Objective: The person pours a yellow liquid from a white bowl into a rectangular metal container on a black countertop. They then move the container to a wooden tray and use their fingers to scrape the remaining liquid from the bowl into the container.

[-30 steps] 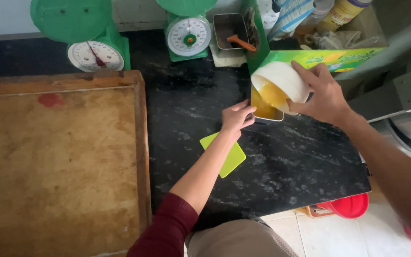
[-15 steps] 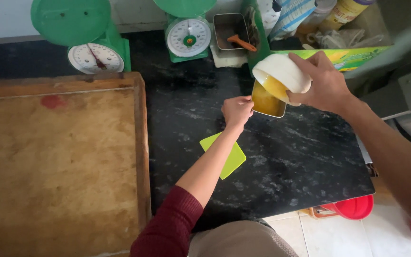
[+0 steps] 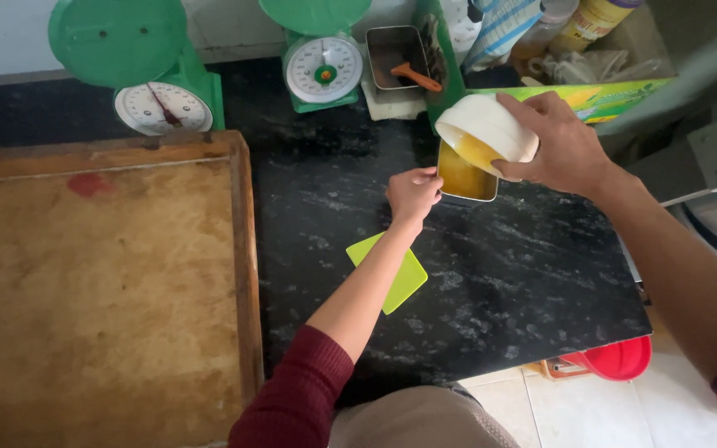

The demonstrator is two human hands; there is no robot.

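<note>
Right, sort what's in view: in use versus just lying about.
In use: white bowl tipped in right hand; metal tin of yellow liquid, steadied by left hand.
Lying about: green scraper, two green scales, wooden board, red tub.

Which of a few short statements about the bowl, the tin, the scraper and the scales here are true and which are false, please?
1. The right hand holds a white bowl tilted over a metal tin. True.
2. The left hand rests on the wooden board. False: it is at the tin's edge, over the black counter.
3. A yellow-green scraper lies flat on the counter. True.
4. Three green scales stand at the back. False: only two green scales show.
5. The tin holds yellow liquid. True.
</note>
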